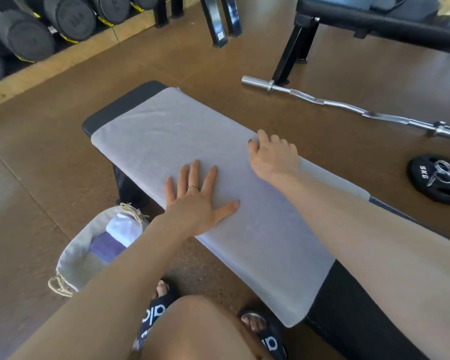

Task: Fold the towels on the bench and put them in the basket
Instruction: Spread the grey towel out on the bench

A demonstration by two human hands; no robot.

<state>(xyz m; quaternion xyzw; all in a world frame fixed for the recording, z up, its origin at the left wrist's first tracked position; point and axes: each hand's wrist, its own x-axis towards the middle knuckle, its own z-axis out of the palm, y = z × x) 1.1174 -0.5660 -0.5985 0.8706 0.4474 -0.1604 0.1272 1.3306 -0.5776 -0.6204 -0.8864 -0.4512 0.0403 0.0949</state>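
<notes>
Towel (182, 141) under flat left hand (198, 201); right hand (273, 154) grips edge.

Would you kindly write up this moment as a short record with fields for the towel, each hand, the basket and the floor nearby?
towel: pale grey towel spread flat along the black bench
left hand: left hand pressed flat on the towel, fingers spread
right hand: right hand curled over the towel's far edge
basket: basket on the floor left of the bench, holding folded white and purple towels
floor: curl bar, weight plate
</notes>
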